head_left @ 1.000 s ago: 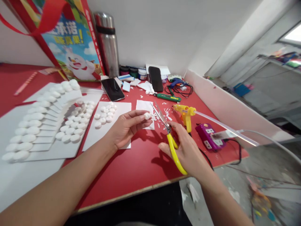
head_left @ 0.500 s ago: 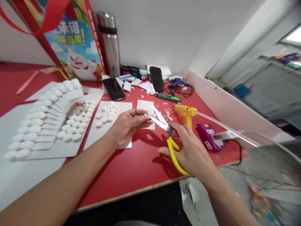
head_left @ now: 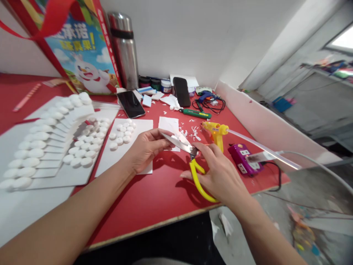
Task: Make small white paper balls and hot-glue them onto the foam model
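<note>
While the right hand [head_left: 220, 178] gripped the yellow-handled scissors [head_left: 184, 145] with its fingers closed around the loops, the left hand [head_left: 146, 147] had thumb and fingertips pinched together at the blade tips, apparently on a small piece that they and the steel hid almost wholly. The scissors lay over the red table [head_left: 154, 195] near its middle, blades pointing toward ten o'clock and close to one another; whether they were fully closed could not be told. At twelve o'clock of the blades sat a white paper square [head_left: 168, 124] and loose white scraps [head_left: 194, 131]; at two o'clock of the right hand stood a yellow hot glue gun [head_left: 216, 129], with a purple power strip [head_left: 244, 159] at three o'clock. At nine o'clock of the left hand lay a white foam sheet [head_left: 110, 162] carrying round white discs [head_left: 122, 134]. Trimming this well probably called for short snips near the pivot, the piece turned by the left hand rather than the scissors, and the fingertips held back from the edge.
</note>
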`<act>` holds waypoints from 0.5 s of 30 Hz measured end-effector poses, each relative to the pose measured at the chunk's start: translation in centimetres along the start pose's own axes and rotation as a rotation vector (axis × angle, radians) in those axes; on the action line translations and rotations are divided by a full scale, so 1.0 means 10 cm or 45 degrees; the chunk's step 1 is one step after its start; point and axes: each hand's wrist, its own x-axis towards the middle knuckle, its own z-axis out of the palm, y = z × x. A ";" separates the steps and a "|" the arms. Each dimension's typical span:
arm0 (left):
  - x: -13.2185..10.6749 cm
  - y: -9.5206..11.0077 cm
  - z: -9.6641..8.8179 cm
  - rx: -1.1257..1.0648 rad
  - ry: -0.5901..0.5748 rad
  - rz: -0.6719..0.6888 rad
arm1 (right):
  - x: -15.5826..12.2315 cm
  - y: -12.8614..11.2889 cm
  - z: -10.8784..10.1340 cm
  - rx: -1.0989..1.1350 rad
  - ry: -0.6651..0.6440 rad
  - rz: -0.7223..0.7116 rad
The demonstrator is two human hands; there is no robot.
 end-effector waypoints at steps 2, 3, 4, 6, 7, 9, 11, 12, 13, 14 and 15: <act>0.00 0.00 0.00 0.014 -0.004 0.006 | 0.00 0.00 0.00 0.006 -0.008 0.005; 0.00 0.00 -0.01 0.017 -0.009 0.010 | 0.01 0.00 0.00 0.006 -0.010 0.003; 0.00 0.00 -0.01 0.016 -0.014 0.014 | 0.01 0.00 0.00 0.004 -0.008 0.001; 0.00 -0.01 0.00 0.012 -0.024 0.026 | 0.01 -0.01 0.01 -0.003 0.005 -0.008; 0.00 -0.01 0.00 0.011 -0.028 0.030 | 0.00 -0.01 0.01 -0.006 0.014 -0.013; 0.00 -0.01 -0.01 0.005 -0.032 0.040 | 0.00 0.00 0.01 -0.003 0.025 -0.021; 0.01 -0.02 -0.02 -0.004 -0.038 0.039 | -0.01 0.00 0.01 0.007 0.039 -0.035; 0.01 -0.02 -0.02 -0.006 -0.041 0.039 | -0.01 0.00 0.01 0.011 0.049 -0.043; 0.01 -0.03 -0.03 -0.008 -0.045 0.038 | -0.01 0.00 0.02 0.014 0.062 -0.051; 0.01 -0.03 -0.04 -0.010 -0.049 0.036 | -0.01 0.01 0.02 0.016 0.079 -0.063; 0.01 -0.03 -0.04 -0.009 -0.053 0.032 | 0.00 0.01 0.02 0.017 0.094 -0.075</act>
